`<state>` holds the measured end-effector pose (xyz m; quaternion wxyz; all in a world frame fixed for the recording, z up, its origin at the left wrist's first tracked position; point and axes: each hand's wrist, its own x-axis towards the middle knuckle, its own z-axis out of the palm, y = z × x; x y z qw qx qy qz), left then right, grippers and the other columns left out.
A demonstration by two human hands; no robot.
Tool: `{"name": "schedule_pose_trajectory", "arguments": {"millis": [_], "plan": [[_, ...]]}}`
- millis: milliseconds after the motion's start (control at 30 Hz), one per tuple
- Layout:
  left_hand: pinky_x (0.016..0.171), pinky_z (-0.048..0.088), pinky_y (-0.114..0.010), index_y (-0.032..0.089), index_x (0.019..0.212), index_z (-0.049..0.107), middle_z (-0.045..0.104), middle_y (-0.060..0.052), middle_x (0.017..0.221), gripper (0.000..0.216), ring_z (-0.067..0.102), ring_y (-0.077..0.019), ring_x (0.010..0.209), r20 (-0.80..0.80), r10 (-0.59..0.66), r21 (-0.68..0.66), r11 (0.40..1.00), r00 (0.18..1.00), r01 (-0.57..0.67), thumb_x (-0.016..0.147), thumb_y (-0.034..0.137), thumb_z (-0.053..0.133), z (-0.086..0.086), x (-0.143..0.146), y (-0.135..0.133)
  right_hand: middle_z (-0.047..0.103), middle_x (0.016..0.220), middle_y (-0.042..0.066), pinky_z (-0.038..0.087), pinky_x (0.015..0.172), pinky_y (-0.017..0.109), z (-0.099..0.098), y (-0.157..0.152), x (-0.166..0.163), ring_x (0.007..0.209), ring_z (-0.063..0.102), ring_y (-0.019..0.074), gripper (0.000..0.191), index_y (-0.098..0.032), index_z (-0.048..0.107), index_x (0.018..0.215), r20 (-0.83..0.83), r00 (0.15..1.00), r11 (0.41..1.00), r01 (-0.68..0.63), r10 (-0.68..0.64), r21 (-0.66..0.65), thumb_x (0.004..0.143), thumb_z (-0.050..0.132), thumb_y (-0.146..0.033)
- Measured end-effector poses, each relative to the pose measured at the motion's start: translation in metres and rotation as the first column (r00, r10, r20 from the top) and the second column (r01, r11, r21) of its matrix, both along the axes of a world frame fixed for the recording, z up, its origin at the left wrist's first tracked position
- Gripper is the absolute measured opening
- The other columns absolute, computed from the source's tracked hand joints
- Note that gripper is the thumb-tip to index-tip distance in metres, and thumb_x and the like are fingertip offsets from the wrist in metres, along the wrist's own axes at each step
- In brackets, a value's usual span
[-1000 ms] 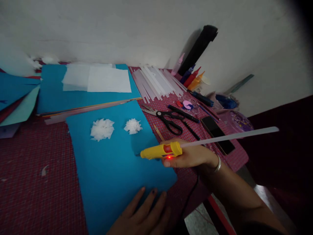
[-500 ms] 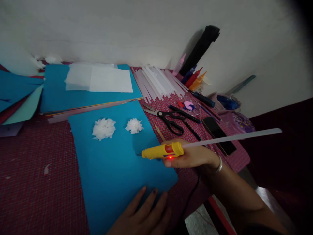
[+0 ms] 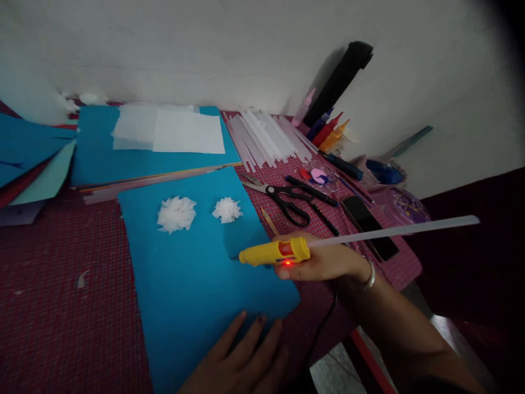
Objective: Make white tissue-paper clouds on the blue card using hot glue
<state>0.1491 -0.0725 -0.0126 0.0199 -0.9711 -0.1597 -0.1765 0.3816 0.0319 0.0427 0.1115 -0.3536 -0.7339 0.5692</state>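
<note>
Yellow glue gun (image 3: 264, 254) is over the blue sheet (image 3: 184, 295), nozzle pointing left. Barely any change over the last second: the view drifts a bit, but gun and hands keep their place relative to the sheet. We read that as a steady hold at one spot, not a pass along the sheet. Can't tell if the nozzle touches or hovers.

Gun looks ready: red light on, long translucent glue stick (image 3: 394, 232) out the back. Our right hand (image 3: 324, 262) is wrapped round it; trigger finger hidden. Our left hand (image 3: 241, 355) grips nothing, fingers spread on the sheet's near edge.

Beyond the nozzle, two frilly white clumps: larger one (image 3: 177, 214) left, smaller one (image 3: 227, 210) right. Further out: black-handled scissors (image 3: 287, 200), phone (image 3: 369, 227), pale strips (image 3: 262, 137).
</note>
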Motion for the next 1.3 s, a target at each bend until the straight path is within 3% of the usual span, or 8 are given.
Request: {"name": "schedule_pose_trajectory", "arguments": {"millis": [233, 1033, 1300], "plan": [[0.096, 0.027, -0.039, 0.031, 0.124, 0.055, 0.060, 0.004, 0.125, 0.032, 0.052, -0.0198, 0.109, -0.018, -0.002, -0.012, 1.000, 1.000, 0.001, 0.097, 0.034, 0.038, -0.0008, -0.0013, 0.0004, 0.053, 0.075, 0.000, 0.040, 0.055, 0.020, -0.0030, 0.0009, 0.0015, 0.062, 0.046, 0.0087, 0.025, -0.012, 0.056, 0.090, 0.048, 0.999, 0.998, -0.019, 0.016, 0.060, 0.085, 0.060, -0.037], [0.097, 0.027, -0.039, 0.030, 0.123, 0.056, 0.061, 0.004, 0.125, 0.032, 0.052, -0.0197, 0.109, -0.011, 0.000, -0.025, 1.000, 1.000, 0.000, 0.097, 0.034, 0.037, 0.0002, -0.0006, 0.0004, 0.052, 0.070, -0.001, 0.038, 0.053, 0.021, 0.0046, 0.0008, -0.0014, 0.060, 0.045, 0.0086, 0.020, -0.013, 0.053, 0.085, 0.068, 0.998, 1.000, 0.003, -0.004, 0.009, 0.084, 0.061, -0.031], [0.099, 0.026, -0.038, 0.029, 0.123, 0.055, 0.060, 0.002, 0.126, 0.031, 0.053, -0.0195, 0.109, -0.013, 0.017, -0.036, 0.999, 1.000, -0.017, 0.096, 0.034, 0.039, 0.0010, 0.0007, -0.0021, 0.056, 0.078, 0.001, 0.044, 0.058, 0.021, -0.0005, 0.0000, -0.0013, 0.066, 0.051, 0.0096, 0.023, -0.013, 0.057, 0.089, 0.046, 0.999, 0.999, 0.017, -0.018, 0.036, 0.084, 0.061, -0.036]]}}
